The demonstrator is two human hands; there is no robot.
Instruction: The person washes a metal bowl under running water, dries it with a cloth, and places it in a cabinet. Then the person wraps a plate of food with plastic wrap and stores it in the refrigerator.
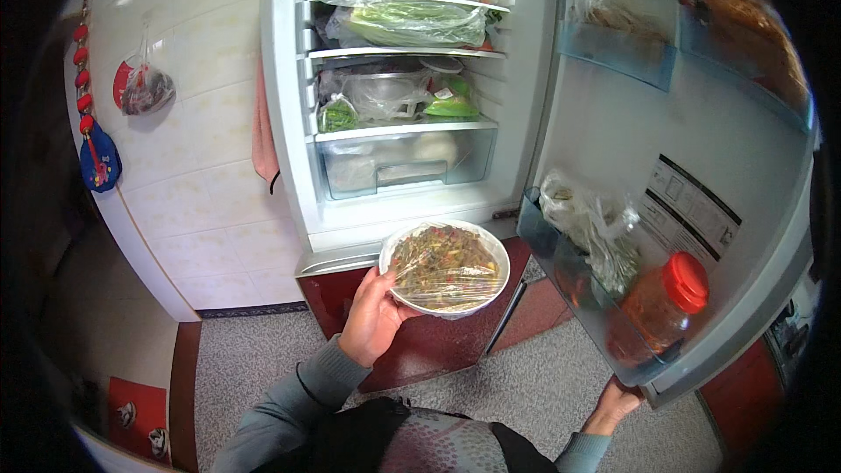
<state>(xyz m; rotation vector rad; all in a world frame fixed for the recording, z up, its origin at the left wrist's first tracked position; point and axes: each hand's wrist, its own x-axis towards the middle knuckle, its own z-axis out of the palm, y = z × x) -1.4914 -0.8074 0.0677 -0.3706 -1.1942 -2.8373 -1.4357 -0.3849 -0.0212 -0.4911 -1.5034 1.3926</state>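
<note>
My left hand (378, 322) grips the near-left rim of a white bowl (503, 276). Clear plastic wrap covers the bowl, and chopped greenish-brown food with red bits (443, 259) shows through it. The bowl is held up in front of the open refrigerator (407, 207), just below its bottom drawer. At the lower right, my right hand (617, 401) is on the bottom corner of the swung-open refrigerator door (663, 397). Its fingers are partly hidden behind the door's edge.
Shelves hold a bagged leafy vegetable (420, 23), a pot in plastic (384, 89) and a green bag (453, 102). A clear drawer (348, 171) lies below. The door's lower bin (552, 236) carries plastic bags (591, 223) and a red-lidded jar (657, 315). A pink towel (263, 138) hangs at left.
</note>
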